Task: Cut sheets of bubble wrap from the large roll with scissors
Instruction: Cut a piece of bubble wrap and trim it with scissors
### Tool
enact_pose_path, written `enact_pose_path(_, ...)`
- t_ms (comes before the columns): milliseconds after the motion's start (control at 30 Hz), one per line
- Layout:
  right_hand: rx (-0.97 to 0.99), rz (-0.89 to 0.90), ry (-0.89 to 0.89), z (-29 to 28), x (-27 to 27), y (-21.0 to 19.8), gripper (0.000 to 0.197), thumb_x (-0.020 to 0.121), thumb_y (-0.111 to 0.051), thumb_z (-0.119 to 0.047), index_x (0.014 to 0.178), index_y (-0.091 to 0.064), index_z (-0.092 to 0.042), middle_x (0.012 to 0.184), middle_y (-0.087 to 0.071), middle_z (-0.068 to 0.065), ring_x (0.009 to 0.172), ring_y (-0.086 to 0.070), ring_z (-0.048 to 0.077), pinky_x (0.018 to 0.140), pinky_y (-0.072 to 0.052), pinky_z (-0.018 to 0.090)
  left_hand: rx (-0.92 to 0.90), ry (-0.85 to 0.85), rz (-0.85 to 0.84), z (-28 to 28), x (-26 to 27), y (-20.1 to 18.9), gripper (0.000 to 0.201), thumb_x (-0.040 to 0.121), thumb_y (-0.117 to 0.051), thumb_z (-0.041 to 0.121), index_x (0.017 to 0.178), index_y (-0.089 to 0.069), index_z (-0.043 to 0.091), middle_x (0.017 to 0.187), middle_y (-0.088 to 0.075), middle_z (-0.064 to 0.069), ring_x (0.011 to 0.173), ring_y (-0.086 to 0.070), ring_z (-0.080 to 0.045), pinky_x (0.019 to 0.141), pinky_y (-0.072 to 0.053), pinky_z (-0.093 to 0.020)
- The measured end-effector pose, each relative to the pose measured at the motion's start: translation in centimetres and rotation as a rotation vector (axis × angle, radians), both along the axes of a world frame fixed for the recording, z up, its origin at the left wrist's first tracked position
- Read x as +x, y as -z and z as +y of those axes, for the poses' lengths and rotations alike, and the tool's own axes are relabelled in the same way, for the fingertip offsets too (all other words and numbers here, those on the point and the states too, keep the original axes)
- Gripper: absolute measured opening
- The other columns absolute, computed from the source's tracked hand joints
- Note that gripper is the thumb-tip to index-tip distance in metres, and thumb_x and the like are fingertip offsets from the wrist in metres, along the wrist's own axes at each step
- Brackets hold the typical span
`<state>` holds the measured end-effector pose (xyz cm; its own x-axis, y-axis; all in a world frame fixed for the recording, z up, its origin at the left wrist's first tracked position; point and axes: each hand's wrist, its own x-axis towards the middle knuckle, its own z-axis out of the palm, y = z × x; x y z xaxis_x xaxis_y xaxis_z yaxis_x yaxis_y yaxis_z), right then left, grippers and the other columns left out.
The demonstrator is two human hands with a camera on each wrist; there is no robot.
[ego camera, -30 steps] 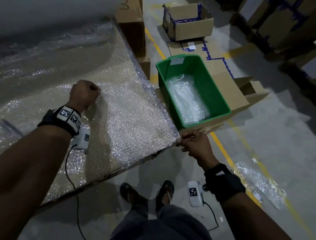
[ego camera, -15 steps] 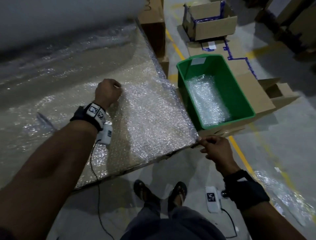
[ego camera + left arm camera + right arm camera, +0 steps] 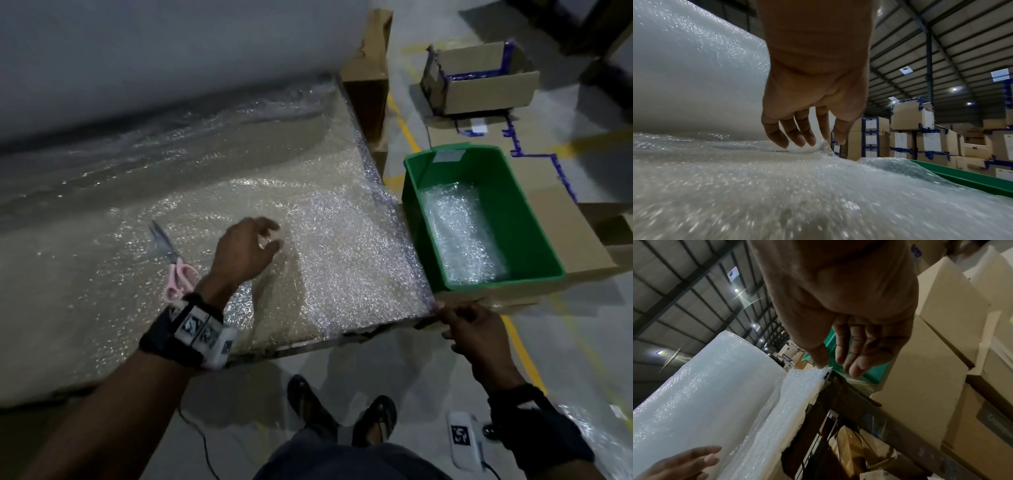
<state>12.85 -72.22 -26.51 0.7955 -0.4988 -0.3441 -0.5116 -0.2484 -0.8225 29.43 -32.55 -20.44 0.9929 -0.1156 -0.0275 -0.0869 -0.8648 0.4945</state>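
The large bubble wrap roll [image 3: 154, 51] lies across the back of the table. Its loose sheet [image 3: 325, 260] is spread flat toward me. Pink-handled scissors [image 3: 174, 263] lie on the sheet, just left of my left wrist. My left hand [image 3: 270, 236] is over the middle of the sheet. In the left wrist view its fingers [image 3: 797, 138] hang loosely and their tips touch the wrap. My right hand [image 3: 442, 308] pinches the sheet's near right corner at the table edge. The right wrist view shows that corner [image 3: 824, 369] between thumb and forefinger.
A green bin [image 3: 496, 283] holding cut bubble wrap sits on flat cardboard right of the table. An open cardboard box [image 3: 479, 89] stands behind it, and another box [image 3: 368, 68] by the table's far corner. My feet [image 3: 342, 411] are below the table edge. Scrap wrap [image 3: 599, 442] lies on the floor.
My left hand was a fist on the sheet and has now opened, with its fingers loose. The view swung left and brought the scissors into sight. My right hand still holds the corner.
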Motion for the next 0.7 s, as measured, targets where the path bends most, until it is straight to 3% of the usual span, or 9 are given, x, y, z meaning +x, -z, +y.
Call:
enact_pose_path(67,-0.114,-0.008,-0.004,-0.5,-0.4,0.3,0.033,0.083,-0.076,-0.063,0.085,-0.074,-0.030,0.068,-0.075,-0.007,0.072,-0.076,0.023,0.071,-0.063,0.052,-0.090,-0.039,0.122,-0.2,-3.3,0.8,0.027,0.093,-0.078,0.042,0.115,-0.077,0.027,0.096,-0.076,0.010,0.077,-0.070,-0.007,0.078,-0.056,-0.027)
enact_pose_path(133,-0.222,-0.028,-0.035,-0.7,-0.8,0.7,0.039,0.082,-0.069,-0.073,0.091,-0.075,-0.036,0.075,-0.076,-0.010,0.076,-0.076,0.021,0.075,-0.062,0.051,-0.153,-0.091,0.211,-0.6,-6.4,2.2,0.020,0.089,-0.082,0.040,0.104,-0.079,0.027,0.087,-0.075,0.010,0.076,-0.070,-0.004,0.075,-0.055,-0.025)
enact_pose_path(233,-0.332,-0.081,-0.092,0.0,-1.0,-0.2,0.026,0.092,-0.073,-0.052,0.090,-0.078,-0.026,0.078,-0.078,-0.002,0.080,-0.076,0.027,0.079,-0.059,0.044,-0.290,-0.189,0.325,-1.5,-10.2,4.2,0.012,0.087,-0.085,0.036,0.091,-0.078,0.028,0.077,-0.078,0.010,0.071,-0.074,-0.008,0.071,-0.056,-0.029)
enact_pose_path(333,-0.393,-0.090,-0.126,0.6,-1.1,-0.8,0.017,0.092,-0.078,-0.034,0.094,-0.081,-0.018,0.085,-0.079,0.006,0.088,-0.074,0.030,0.080,-0.057,0.042,-0.363,-0.226,0.363,-2.7,-12.7,4.9,0.012,0.081,-0.086,0.034,0.087,-0.076,0.031,0.075,-0.077,0.013,0.071,-0.075,-0.006,0.072,-0.058,-0.033)
enact_pose_path(433,-0.407,-0.072,-0.138,0.7,-1.2,-0.4,0.017,0.091,-0.079,-0.036,0.093,-0.080,-0.020,0.088,-0.080,0.006,0.090,-0.074,0.031,0.080,-0.057,0.042,-0.350,-0.226,0.329,-4.2,-14.0,4.6,0.028,0.071,-0.089,0.052,0.083,-0.075,0.032,0.072,-0.075,0.017,0.070,-0.073,-0.003,0.073,-0.058,-0.030)
enact_pose_path(533,-0.359,-0.092,-0.103,0.9,-1.0,-0.5,0.029,0.090,-0.076,-0.052,0.089,-0.080,-0.024,0.083,-0.079,-0.002,0.084,-0.073,0.019,0.078,-0.056,0.037,-0.245,-0.261,0.290,-5.4,-14.1,3.9,0.037,0.079,-0.082,0.065,0.074,-0.076,0.029,0.065,-0.072,0.018,0.066,-0.069,-0.002,0.069,-0.054,-0.027)
enact_pose_path(600,-0.325,-0.124,-0.085,1.1,-0.8,-0.7,0.032,0.089,-0.077,-0.054,0.089,-0.081,-0.023,0.081,-0.078,-0.003,0.080,-0.071,0.013,0.077,-0.055,0.034,-0.230,-0.281,0.319,-5.9,-13.9,4.0,0.036,0.081,-0.081,0.063,0.073,-0.077,0.027,0.063,-0.071,0.015,0.067,-0.070,-0.008,0.070,-0.055,-0.029)
enact_pose_path(700,-0.321,-0.133,-0.095,1.2,-0.5,-0.6,0.024,0.089,-0.081,-0.042,0.088,-0.082,-0.018,0.079,-0.079,0.002,0.080,-0.074,0.017,0.078,-0.058,0.037,-0.223,-0.298,0.361,-6.3,-13.5,4.3,0.023,0.085,-0.082,0.048,0.075,-0.078,0.027,0.067,-0.073,0.014,0.071,-0.073,-0.015,0.072,-0.058,-0.030)
